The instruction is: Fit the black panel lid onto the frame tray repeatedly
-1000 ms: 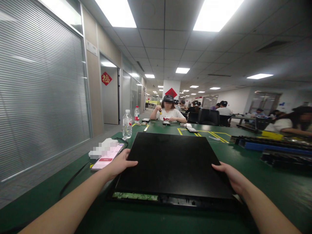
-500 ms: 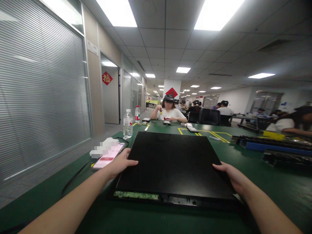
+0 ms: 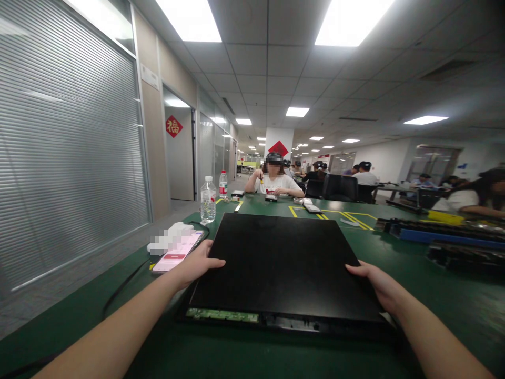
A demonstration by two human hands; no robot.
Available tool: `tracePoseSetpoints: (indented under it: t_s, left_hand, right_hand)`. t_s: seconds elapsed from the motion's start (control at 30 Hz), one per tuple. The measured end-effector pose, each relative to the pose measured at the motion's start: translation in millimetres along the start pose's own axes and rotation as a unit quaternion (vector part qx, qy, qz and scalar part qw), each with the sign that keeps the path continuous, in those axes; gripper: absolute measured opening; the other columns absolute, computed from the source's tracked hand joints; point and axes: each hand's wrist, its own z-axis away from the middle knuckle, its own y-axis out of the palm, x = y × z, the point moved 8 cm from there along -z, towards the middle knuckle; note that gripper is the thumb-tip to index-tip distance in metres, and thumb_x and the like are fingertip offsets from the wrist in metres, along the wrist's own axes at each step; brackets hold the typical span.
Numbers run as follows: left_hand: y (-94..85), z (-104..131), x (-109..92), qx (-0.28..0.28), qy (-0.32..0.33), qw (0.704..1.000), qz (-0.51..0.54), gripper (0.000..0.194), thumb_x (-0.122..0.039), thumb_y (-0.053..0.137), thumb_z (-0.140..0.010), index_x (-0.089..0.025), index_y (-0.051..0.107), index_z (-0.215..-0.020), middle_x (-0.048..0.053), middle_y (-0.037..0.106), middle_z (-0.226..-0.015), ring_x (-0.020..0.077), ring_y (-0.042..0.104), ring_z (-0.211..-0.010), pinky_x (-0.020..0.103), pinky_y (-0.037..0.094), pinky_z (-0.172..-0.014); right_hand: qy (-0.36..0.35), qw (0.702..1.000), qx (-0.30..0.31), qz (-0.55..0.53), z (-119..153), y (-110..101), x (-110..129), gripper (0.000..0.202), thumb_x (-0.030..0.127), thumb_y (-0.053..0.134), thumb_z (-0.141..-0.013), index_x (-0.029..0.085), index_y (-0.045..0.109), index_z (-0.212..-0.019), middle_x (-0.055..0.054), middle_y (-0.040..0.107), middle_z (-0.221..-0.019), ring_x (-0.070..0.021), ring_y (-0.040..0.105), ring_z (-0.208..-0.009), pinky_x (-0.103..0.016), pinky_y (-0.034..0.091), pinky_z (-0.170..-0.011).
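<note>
A black flat display panel [image 3: 280, 263] lies in front of me above the green table. Along its near edge a strip of green circuit board [image 3: 222, 316] is exposed, beside a dark frame part [image 3: 294, 322]. My left hand [image 3: 199, 265] grips the panel's left edge, thumb on top and the other fingers mostly hidden at the side. My right hand [image 3: 376, 284] holds the right edge the same way, its thumb on the dark surface. Whether the panel rests on the frame beneath or is slightly raised, I cannot tell.
Left of the panel lie a lit phone [image 3: 177, 253] and a black cable [image 3: 126, 287]. A water bottle [image 3: 208, 200] and a red-capped bottle [image 3: 223, 183] stand behind. Dark strips and a blue bar [image 3: 450, 237] lie at right. A co-worker [image 3: 274, 181] sits opposite.
The whole view has shifted very slightly. Both hands keep their hold on the panel, with no other visible change.
</note>
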Motion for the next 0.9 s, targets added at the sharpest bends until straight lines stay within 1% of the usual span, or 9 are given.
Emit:
tracePoseSetpoints:
  t_s: [0.1,0.2,0.4,0.6,0.7,0.83,0.9]
  left_hand:
    - [0.4,0.3,-0.8,0.002,0.006,1.000,-0.003,0.048,-0.015,0.072,-0.060,-0.019,0.046,-0.100,0.008,0.065,-0.108,0.0255,0.061,-0.100,0.037,0.050,-0.084]
    - [0.8,1.1,-1.7,0.002,0.007,1.000,-0.001,0.047,-0.015,0.073,-0.059,-0.019,0.047,-0.097,0.007,0.066,-0.105,0.0256,0.060,-0.102,0.037,0.050,-0.084]
    - [-1.4,-3.8,3.2,0.009,0.011,1.000,0.000,0.052,-0.019,0.075,-0.057,-0.018,0.046,-0.100,0.007,0.068,-0.098,0.0277,0.063,-0.095,0.042,0.050,-0.082]
    - [-5.5,-7.7,5.7,0.007,0.029,1.000,-0.007,0.056,-0.015,0.073,-0.058,-0.019,0.045,-0.107,0.008,0.065,-0.106,0.0265,0.060,-0.101,0.039,0.049,-0.084]
    - [-5.4,-7.2,4.4,0.002,0.035,0.999,-0.007,0.060,-0.014,0.072,-0.058,-0.020,0.043,-0.110,0.008,0.064,-0.108,0.0268,0.060,-0.101,0.039,0.049,-0.084]
    - [-3.1,-6.5,2.2,0.010,0.043,0.999,0.004,0.060,-0.012,0.071,-0.058,-0.019,0.042,-0.111,0.009,0.064,-0.110,0.0255,0.060,-0.102,0.038,0.048,-0.086]
    - [-4.5,-6.8,2.7,0.005,0.043,0.999,0.000,0.061,-0.012,0.071,-0.058,-0.019,0.042,-0.112,0.009,0.063,-0.110,0.0256,0.060,-0.102,0.038,0.048,-0.087]
  right_hand:
    - [-0.003,1.000,0.003,0.000,-0.9,-1.3,-1.1,0.062,0.017,0.060,-0.068,0.022,0.039,-0.126,-0.009,0.070,-0.079,-0.0273,0.066,-0.070,-0.043,0.053,-0.065]
    - [-0.005,1.000,0.001,0.003,-2.1,-2.3,-2.0,0.061,0.017,0.060,-0.069,0.022,0.040,-0.126,-0.009,0.070,-0.080,-0.0269,0.066,-0.071,-0.043,0.053,-0.065]
    - [0.003,1.000,-0.008,0.004,-3.8,-2.0,-2.7,0.062,0.017,0.061,-0.069,0.022,0.039,-0.126,-0.009,0.070,-0.081,-0.0279,0.066,-0.072,-0.045,0.053,-0.066]
    - [0.006,1.000,-0.011,0.015,-2.1,1.2,-2.5,0.063,0.017,0.062,-0.069,0.024,0.038,-0.126,-0.009,0.070,-0.082,-0.0284,0.066,-0.074,-0.045,0.053,-0.066]
    - [0.006,1.000,-0.007,0.025,-0.4,2.8,-3.2,0.062,0.019,0.063,-0.069,0.024,0.039,-0.126,-0.009,0.070,-0.083,-0.0283,0.066,-0.075,-0.044,0.054,-0.066]
    - [0.007,1.000,-0.004,0.028,-1.5,2.4,-4.5,0.064,0.022,0.064,-0.069,0.025,0.037,-0.127,-0.009,0.070,-0.083,-0.0287,0.066,-0.074,-0.044,0.054,-0.065]
    - [0.008,0.999,-0.006,0.032,-3.1,0.7,-5.2,0.064,0.023,0.064,-0.070,0.026,0.037,-0.128,-0.009,0.070,-0.083,-0.0289,0.066,-0.074,-0.045,0.054,-0.065]
